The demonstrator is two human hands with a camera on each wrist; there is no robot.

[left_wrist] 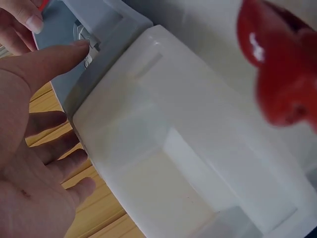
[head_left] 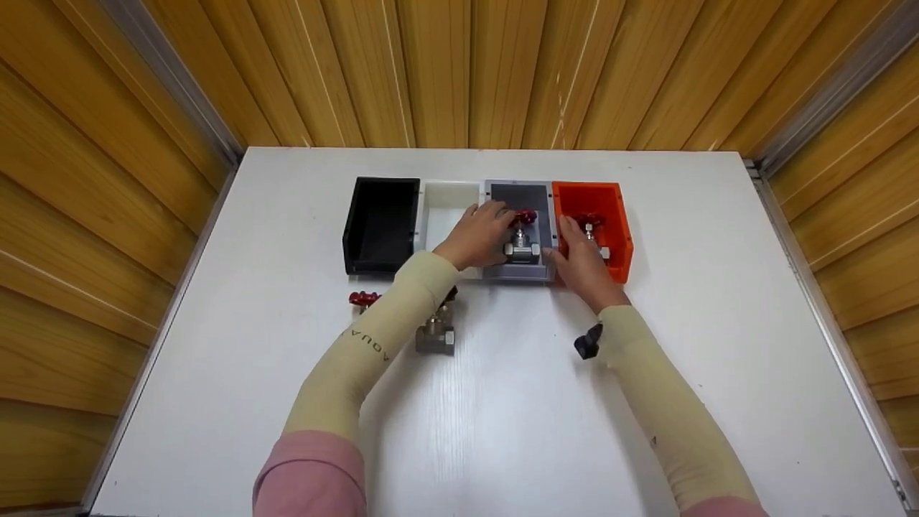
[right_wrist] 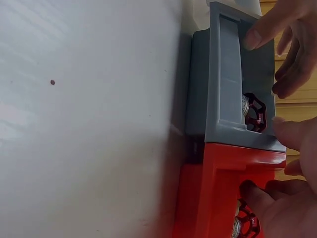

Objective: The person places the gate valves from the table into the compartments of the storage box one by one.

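**Valve [head_left: 522, 253] in the gray bin [head_left: 517, 273], both hands released beside it**

The valve lies inside the gray bin, its metal body toward the near wall and its red handle [head_left: 526, 216] toward the back. The left hand [head_left: 475, 237] reaches over the edge between the white bin [head_left: 451, 205] and the gray one, its fingers loose and spread, the grip released. In the left wrist view its thumb [left_wrist: 59, 60] hangs over the gray bin. The right hand [head_left: 583, 269] spans the divider between the gray bin and the orange bin [head_left: 627, 251], its fingers extended, also released.

A second valve [head_left: 604, 253] lies in the orange bin, partly hidden under the right hand. The black bin [head_left: 384, 244] stands at the left end of the row, touching the white one. In front of the row, on the white table [head_left: 502, 431], a third valve [head_left: 434, 341] lies partly behind the left sleeve [head_left: 373, 327]. A red wheel [head_left: 364, 299] shows on the sleeve's other side; which valve it belongs to cannot be told.
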